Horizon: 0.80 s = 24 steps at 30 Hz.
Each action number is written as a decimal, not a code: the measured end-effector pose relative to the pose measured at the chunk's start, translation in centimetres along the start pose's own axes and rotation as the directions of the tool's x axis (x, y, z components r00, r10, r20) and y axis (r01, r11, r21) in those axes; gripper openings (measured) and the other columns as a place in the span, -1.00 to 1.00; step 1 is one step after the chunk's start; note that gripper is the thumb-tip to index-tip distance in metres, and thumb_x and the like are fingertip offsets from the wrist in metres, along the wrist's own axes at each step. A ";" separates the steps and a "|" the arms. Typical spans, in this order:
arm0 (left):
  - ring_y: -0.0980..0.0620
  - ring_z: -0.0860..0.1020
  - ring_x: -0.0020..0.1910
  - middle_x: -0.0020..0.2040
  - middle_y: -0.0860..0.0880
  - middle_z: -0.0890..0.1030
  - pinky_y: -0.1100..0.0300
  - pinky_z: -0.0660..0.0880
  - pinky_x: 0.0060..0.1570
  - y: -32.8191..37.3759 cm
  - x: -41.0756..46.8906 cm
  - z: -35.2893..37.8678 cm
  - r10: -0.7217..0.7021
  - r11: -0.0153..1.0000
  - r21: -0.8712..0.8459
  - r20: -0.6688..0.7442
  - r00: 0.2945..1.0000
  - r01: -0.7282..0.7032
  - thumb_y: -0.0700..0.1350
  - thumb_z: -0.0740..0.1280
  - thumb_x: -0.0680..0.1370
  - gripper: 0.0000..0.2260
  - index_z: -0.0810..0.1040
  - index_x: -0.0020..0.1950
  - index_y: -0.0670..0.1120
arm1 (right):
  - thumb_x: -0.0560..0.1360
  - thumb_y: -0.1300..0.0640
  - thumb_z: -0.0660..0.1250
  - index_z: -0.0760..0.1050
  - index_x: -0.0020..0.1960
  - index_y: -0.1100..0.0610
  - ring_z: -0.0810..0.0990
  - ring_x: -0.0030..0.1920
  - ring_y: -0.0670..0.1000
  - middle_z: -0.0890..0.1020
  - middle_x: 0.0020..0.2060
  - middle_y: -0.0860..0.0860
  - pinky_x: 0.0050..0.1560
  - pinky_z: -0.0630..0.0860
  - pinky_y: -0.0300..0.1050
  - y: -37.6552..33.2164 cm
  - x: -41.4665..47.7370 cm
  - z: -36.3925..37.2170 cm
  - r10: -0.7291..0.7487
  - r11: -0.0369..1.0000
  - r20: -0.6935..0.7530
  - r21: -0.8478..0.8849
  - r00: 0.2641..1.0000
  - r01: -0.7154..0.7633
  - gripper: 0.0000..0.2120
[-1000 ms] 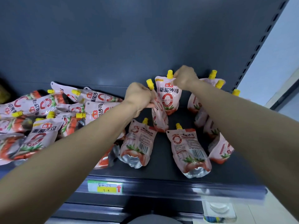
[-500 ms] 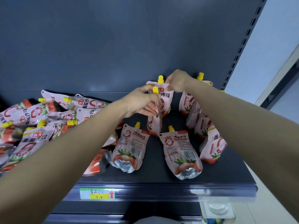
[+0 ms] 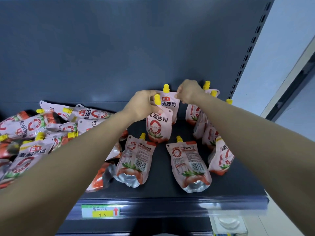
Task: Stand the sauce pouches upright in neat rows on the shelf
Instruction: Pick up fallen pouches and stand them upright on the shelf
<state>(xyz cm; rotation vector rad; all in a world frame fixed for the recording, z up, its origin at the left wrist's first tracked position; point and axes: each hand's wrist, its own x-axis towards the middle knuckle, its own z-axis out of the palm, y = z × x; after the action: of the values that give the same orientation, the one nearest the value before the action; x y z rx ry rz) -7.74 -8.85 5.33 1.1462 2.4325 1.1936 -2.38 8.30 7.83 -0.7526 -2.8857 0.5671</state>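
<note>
Pink sauce pouches with yellow caps fill a dark shelf. My left hand grips the top of an upright pouch that faces me, mid-shelf. Right behind it stands a second pouch, and my right hand pinches its top right corner. A row of upright pouches runs front to back along the right side, partly hidden by my right arm. Two pouches lie flat, backs up, near the front. A jumbled heap of pouches lies at the left.
The shelf's dark back panel rises close behind the pouches. A slotted upright bounds the shelf on the right. A green and yellow price tag sits on the front rail. Bare shelf shows between the two flat pouches.
The pouch in my left hand has turned from edge-on to facing me and stands in front of the back pouch. My right hand stays at the back pouch's top.
</note>
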 end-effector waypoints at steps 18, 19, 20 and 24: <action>-0.01 0.61 -0.04 -0.01 -0.11 0.68 0.15 0.52 0.04 0.1 0.4 0.8 -0.054 0.995 -0.085 -0.069 0.996 0.048 -0.28 0.44 0.41 -0.87 0.67 -0.06 -0.19 | 0.50 0.31 0.23 0.56 0.14 0.28 0.58 0.10 0.18 0.61 0.13 0.18 -0.08 0.47 -0.17 -0.3 -1.7 -0.6 0.007 0.979 -0.060 -0.201 0.998 -0.019 -0.75; -0.03 0.61 0.00 0.02 -0.13 0.67 0.11 0.52 0.08 0.2 0.3 0.7 -0.044 0.996 -0.075 -0.051 0.998 0.040 -0.27 0.43 0.42 -0.88 0.66 -0.06 -0.19 | 0.49 0.31 0.24 0.55 0.15 0.28 0.57 0.11 0.20 0.60 0.13 0.20 -0.10 0.46 -0.16 -0.4 -1.9 -0.5 0.018 0.981 -0.097 -0.188 0.995 -0.036 -0.74; -0.03 0.60 0.02 0.04 -0.13 0.66 0.08 0.52 0.11 0.2 0.0 0.6 -0.032 0.997 -0.069 -0.040 0.999 0.029 -0.25 0.43 0.42 -0.88 0.64 -0.05 -0.18 | 0.49 0.31 0.25 0.53 0.16 0.28 0.57 0.11 0.22 0.59 0.12 0.21 -0.11 0.45 -0.14 -0.4 -2.3 -0.4 0.029 0.984 -0.138 -0.171 0.990 -0.052 -0.74; 0.03 0.54 -0.02 0.05 -0.02 0.56 0.12 0.50 0.04 0.6 -1.4 -0.3 0.101 0.992 0.087 -0.178 0.979 -0.086 -0.15 0.41 0.46 -0.80 0.55 0.05 -0.14 | 0.49 0.29 0.25 0.52 0.10 0.26 0.59 0.04 0.25 0.60 0.05 0.23 -0.20 0.39 -0.12 -1.3 -4.5 -0.4 0.011 0.978 -0.260 -0.198 0.965 -0.065 -0.79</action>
<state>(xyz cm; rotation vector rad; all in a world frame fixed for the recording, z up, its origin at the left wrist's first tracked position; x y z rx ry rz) -6.58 -9.80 5.72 1.2364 2.6079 1.2935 1.03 5.13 8.65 -0.8411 -2.7159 0.1578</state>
